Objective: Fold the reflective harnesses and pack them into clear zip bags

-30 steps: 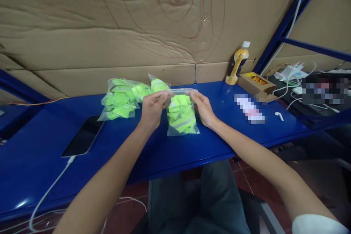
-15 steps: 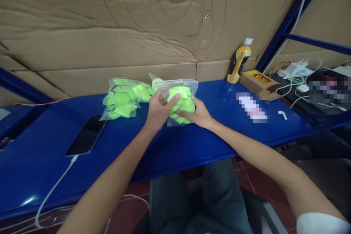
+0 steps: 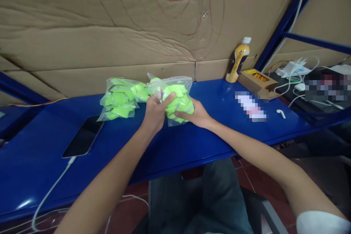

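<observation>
Between my hands is a clear zip bag (image 3: 179,104) packed with folded neon-green straps that carry grey reflective stripes. My left hand (image 3: 156,113) grips its left side, thumb across the front. On the right side my right hand (image 3: 197,114) holds it, thumb on the front and the other fingers hidden behind. The bag's zip edge points up, away from me. Just left of my hands, more clear bags of the same green straps (image 3: 119,97) lie on the blue table (image 3: 175,150), partly overlapping.
A phone (image 3: 83,137) on a white charging cable lies at left. To the right stand a yellow drink bottle (image 3: 238,60) and an open cardboard box (image 3: 258,80), with a white earbud (image 3: 280,113) nearer. A cardboard wall (image 3: 109,47) rises behind the table.
The held bag has tilted slightly, its top edge leaning left. My left hand has shifted a little left and down; both hands keep their hold.
</observation>
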Available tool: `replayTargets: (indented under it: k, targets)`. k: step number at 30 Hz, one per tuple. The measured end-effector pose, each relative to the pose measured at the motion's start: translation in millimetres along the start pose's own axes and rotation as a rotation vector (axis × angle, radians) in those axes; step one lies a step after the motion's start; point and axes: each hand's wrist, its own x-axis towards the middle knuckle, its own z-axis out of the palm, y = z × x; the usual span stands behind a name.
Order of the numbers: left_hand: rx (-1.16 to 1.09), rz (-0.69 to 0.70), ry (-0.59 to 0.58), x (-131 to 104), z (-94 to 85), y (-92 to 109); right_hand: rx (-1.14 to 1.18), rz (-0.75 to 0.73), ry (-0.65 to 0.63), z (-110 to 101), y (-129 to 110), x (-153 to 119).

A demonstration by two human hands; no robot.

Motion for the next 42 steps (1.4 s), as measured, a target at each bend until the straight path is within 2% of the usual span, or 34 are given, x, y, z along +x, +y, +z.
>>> replayTargets:
  k: [6, 12, 18, 23, 25, 28, 30, 31, 34, 38, 41, 42]
  targets:
    - [-0.01, -0.01, 0.054, 0.9, -0.4, 4.4, -0.025, -0.015, -0.095, 0.4, -6.0, -3.0]
    - [-0.033, 0.054, 0.114, 2.3, 0.0, 0.5, -0.036, 0.025, -0.074, 6.2, -3.5, -4.6]
    - [0.092, 0.082, 0.141, 3.6, -4.2, -6.2, 0.114, 0.071, -0.111, 8.9, -9.6, -5.0]
    - [0.142, 0.062, 0.021, 9.4, -9.1, -10.3, 0.191, 0.166, -0.015, 1.7, -11.7, -0.8]
    - [0.249, 0.155, 0.026, 11.9, -14.6, -9.5, 0.203, 0.203, 0.078, -7.7, -9.8, 4.0]
    - [0.685, 0.462, 0.078, 15.7, -27.1, -5.1, 0.184, 0.173, 0.257, -32.2, -5.0, 14.1]
    - [1.025, 0.634, 0.045, 18.7, -35.9, -2.8, 0.093, 0.142, 0.34, -54.2, -1.5, 21.6]
    - [1.17, 0.673, 0.02, 20.2, -39.8, -2.6, 0.008, 0.137, 0.374, -66.1, -0.1, 25.4]
    - [1.477, 0.627, -0.055, 24.2, -49.5, -6.5, -0.4, 0.177, 0.456, -100.0, 0.9, 36.4]
    - [1.646, 0.528, -0.162, 26.5, -58.7, -13.5, -1.003, 0.319, 0.407, -129.0, -6.9, 47.7]
    - [1.664, 0.525, -0.176, 27.0, -61.7, -16.5, -1.298, 0.162, 0.43, -132.7, -11.7, 50.7]
    - [1.671, 0.526, -0.181, 26.7, -61.4, -18.0, -1.347, 0.095, 0.399, -130.7, -11.2, 50.6]
